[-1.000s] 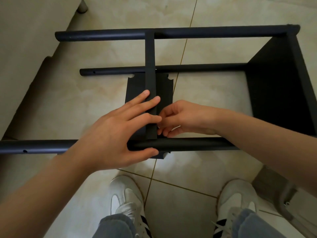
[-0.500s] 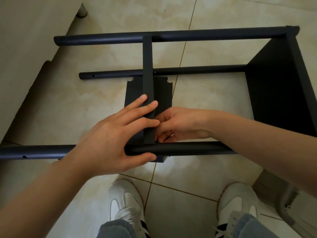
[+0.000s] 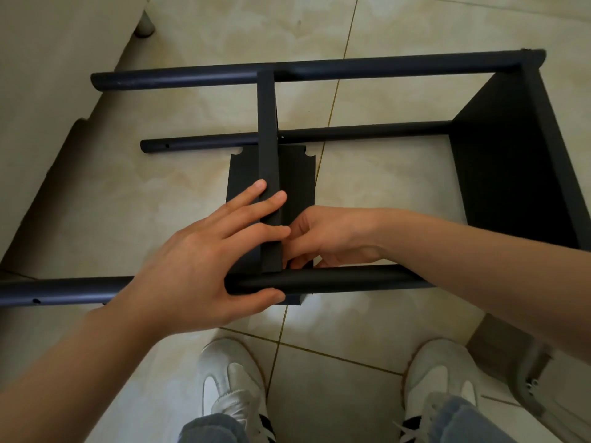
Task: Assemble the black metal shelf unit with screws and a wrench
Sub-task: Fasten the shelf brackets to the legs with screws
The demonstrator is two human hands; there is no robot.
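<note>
The shelf unit lies sideways on the floor. The left hand presses straight fingers on the panel edge, which runs away from the person; the right hand, fingers curled (on what, I cannot tell), is nearer its joint with the near tube.

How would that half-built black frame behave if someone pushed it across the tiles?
Probably it slides rather than rolls: the round tubes of the frame are fixed to a flat end panel. The open left end may flex, since the tube ends there join nothing. Smooth tiles should let it glide.
</note>
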